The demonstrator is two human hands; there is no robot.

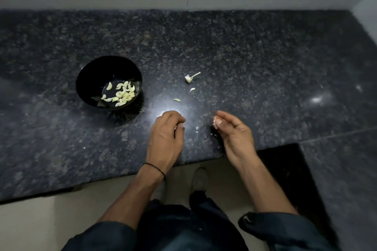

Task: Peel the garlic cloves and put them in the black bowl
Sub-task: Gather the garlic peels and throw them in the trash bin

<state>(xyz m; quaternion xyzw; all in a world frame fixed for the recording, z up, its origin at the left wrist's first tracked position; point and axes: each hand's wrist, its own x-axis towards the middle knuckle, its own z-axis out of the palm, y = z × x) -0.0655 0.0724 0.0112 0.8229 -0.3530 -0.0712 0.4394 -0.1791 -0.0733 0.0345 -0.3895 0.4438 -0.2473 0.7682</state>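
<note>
My hands are apart over the counter [265, 67], near its front edge. My right hand [231, 130] pinches a clove [214, 122] between thumb and fingertips. My left hand [166, 131] is curled, with a pale speck at its fingertips, and I cannot tell if that is skin or nothing. The bowl [98, 71] sits at 10 o'clock from my left hand, well apart, with a heap of peeled cloves [122, 93] in its bottom. Two loose cloves [176, 100] lie at 12 o'clock from that hand, and the stem [191, 77] lies beyond them. The job now, I judge, is stripping this clove. I should bring the left hand across, nip the root end with a nail, and pull the skin lengthways so it comes off in one piece. A light grip matters, since a squeezed clove slips out. The clove in my fingers seems to run roughly 12 to 6, but the thumb covers most of it, so I cannot say which end is the tip. The nearer loose clove lies about 9 to 3.
</note>
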